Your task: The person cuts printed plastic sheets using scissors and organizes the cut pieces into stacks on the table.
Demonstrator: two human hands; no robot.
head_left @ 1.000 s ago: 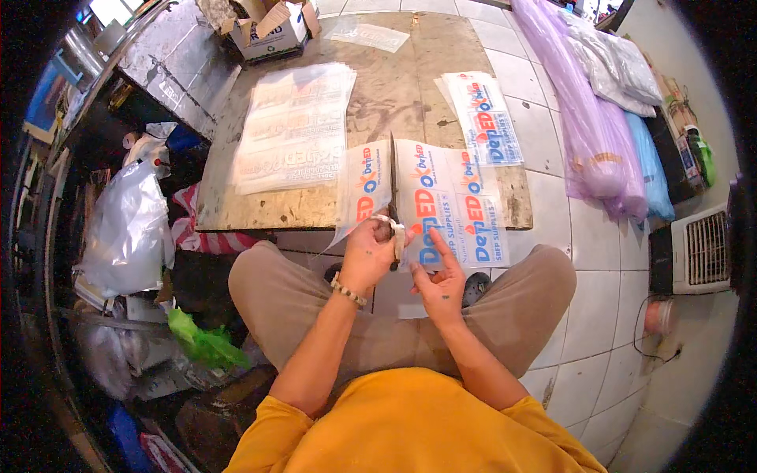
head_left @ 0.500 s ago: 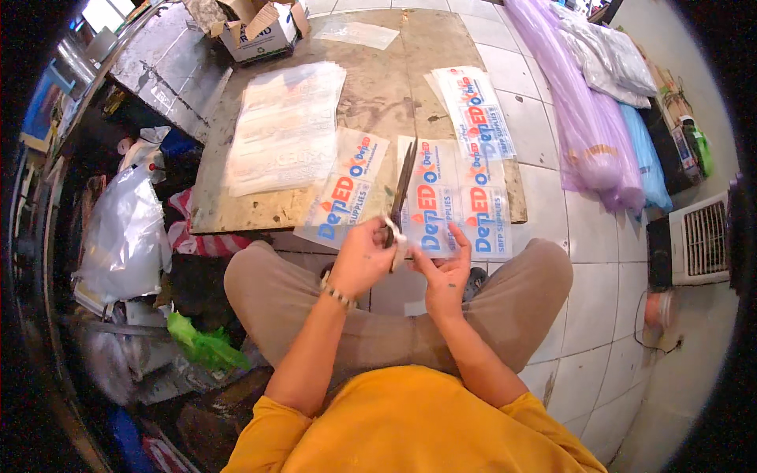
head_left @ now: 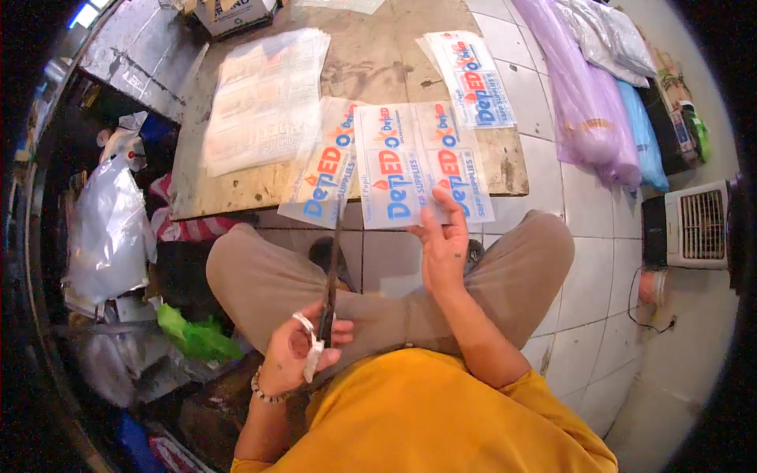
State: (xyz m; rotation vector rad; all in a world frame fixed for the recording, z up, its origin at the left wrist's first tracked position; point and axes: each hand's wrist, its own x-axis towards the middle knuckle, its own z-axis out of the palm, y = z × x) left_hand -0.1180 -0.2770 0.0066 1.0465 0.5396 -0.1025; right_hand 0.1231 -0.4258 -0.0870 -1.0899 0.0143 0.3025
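Low on the left, beside my left thigh, my left hand (head_left: 296, 351) grips a pair of long dark scissors (head_left: 332, 296) by its white-wrapped handles. The blades point up and away, toward the table edge. My right hand (head_left: 444, 248) has its fingers apart at the near edge of the clear printed plastic sheets, fingertips over the print; whether they touch is unclear. A middle sheet (head_left: 388, 169) and a right sheet (head_left: 456, 162) lie side by side, with a left sheet (head_left: 323, 169) tilted beside them. All overhang the table's near edge.
The worn wooden table (head_left: 386, 59) bears a stack of whitish sheets (head_left: 264, 98) and a pile of printed sheets (head_left: 471, 79). A cardboard box (head_left: 233, 14) stands at the far left. Purple plastic rolls (head_left: 587, 118) lie right, near a vented unit (head_left: 698, 226). Plastic bags (head_left: 110, 229) crowd the left.
My left hand has drawn the scissors back and down, away from the sheets. The middle and right sheets sit slightly farther left. My right hand has spread its fingers. The view has shifted.
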